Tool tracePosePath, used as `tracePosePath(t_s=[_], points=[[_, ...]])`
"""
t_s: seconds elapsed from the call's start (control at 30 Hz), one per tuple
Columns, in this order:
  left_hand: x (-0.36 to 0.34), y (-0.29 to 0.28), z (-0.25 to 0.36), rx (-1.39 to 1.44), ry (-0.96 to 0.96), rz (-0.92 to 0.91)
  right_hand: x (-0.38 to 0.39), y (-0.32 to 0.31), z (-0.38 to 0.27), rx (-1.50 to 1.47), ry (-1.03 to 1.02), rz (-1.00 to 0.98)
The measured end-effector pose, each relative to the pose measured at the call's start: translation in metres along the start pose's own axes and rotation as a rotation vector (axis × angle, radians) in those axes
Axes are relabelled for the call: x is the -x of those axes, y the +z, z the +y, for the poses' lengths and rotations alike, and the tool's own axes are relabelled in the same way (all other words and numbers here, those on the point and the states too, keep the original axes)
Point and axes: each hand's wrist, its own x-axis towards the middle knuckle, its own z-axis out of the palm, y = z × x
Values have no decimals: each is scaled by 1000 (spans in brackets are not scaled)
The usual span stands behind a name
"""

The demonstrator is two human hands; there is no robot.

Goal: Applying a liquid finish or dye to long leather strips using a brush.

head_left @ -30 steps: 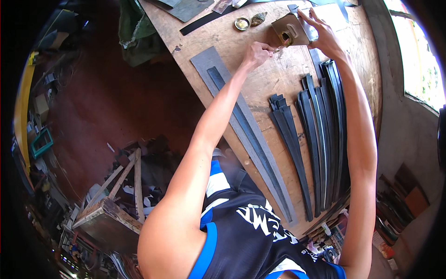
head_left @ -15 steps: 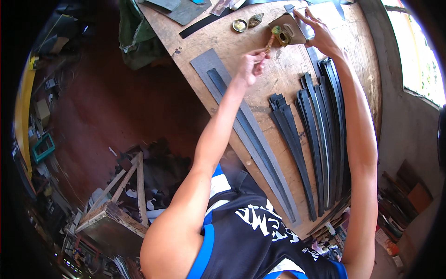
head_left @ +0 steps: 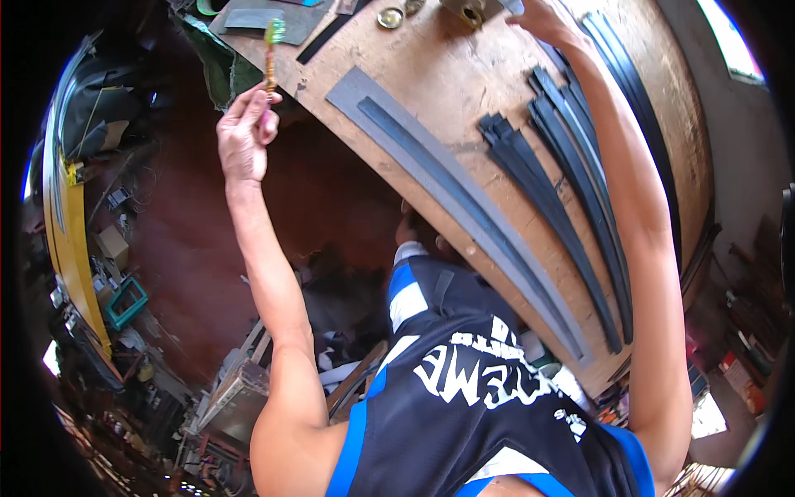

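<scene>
Out past the table's left edge, my left hand [head_left: 243,137] is closed around the handle of a small brush [head_left: 271,62]. The brush looks like a toothbrush, upright, with a green head, amber shaft and pinkish end. At the far edge of view, my right hand [head_left: 551,23] is at the side of a rectangular metal can [head_left: 474,15]; the thumb reaches toward it and the other fingers are partly cut off. The can has a round opening. Nearer on the wooden table [head_left: 431,62], a long dark strip [head_left: 464,203] lies on a grey strip [head_left: 341,93].
Bundles of black strips [head_left: 538,178] lie under and beside my right forearm. A small round dish [head_left: 389,16] and grey sheets [head_left: 257,21] are at the table's far end. Green cloth [head_left: 211,62] hangs off its corner. A wooden frame [head_left: 236,393] stands low on the left.
My left hand has drawn the brush away from the can's opening, leftward beyond the table edge. The view has shifted, while my right hand stays beside the can.
</scene>
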Motion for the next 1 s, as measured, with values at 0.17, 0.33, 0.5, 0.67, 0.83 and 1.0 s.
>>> tracePosePath(t_s=[0.17,0.33,0.5,0.67,0.83,1.0], points=[[36,2,4,-317,41,-8,130,20,-14,-40,43,283],[72,35,-32,-546,-70,-112,321,59,-56,-444,549,230],[103,72,-88,-823,-20,-325,434,108,-84,-435,665,272],[116,97,-120,-1157,246,-529,462,148,-96,-380,626,312],[107,119,-143,-1426,594,-788,455,157,-100,-284,617,363],[80,132,-165,-1446,733,-947,448,157,-101,-282,691,353]])
